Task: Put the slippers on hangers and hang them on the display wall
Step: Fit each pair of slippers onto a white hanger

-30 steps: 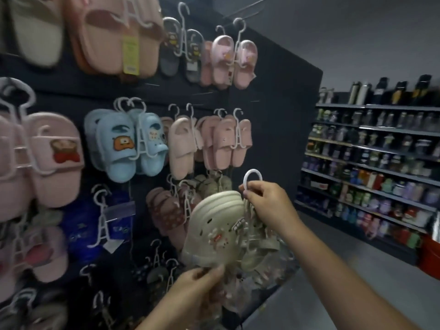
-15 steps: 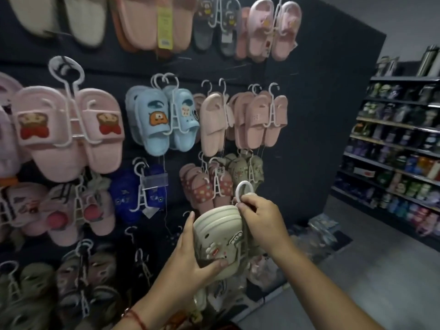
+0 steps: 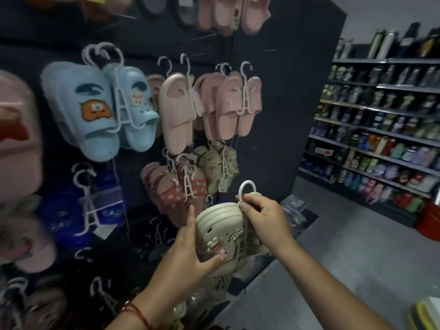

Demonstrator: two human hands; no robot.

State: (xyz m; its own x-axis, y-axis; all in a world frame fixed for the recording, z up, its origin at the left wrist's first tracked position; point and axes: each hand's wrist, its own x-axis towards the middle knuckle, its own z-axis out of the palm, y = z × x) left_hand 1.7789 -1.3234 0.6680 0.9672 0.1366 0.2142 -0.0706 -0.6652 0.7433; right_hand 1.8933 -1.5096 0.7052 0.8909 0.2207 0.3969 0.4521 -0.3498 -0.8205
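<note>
Hanger [image 3: 246,190] stem hidden by hands, beige slippers [image 3: 220,236] partly covered.

Dim store light on my feed, dark display wall [image 3: 273,139] soaks it up. Heavy motion blur at left edge, pink slipper [image 3: 16,144] smeared. Wide-angle bends shelves [image 3: 381,110]. Centre reasonably sharp.

We see cream slippers [image 3: 219,234] with little charms on top, hooked on a white hanger [image 3: 246,189]. Its round hook sticks up. They sit low, just in front of the dark display wall [image 3: 285,115] full of hanging slippers.
</note>
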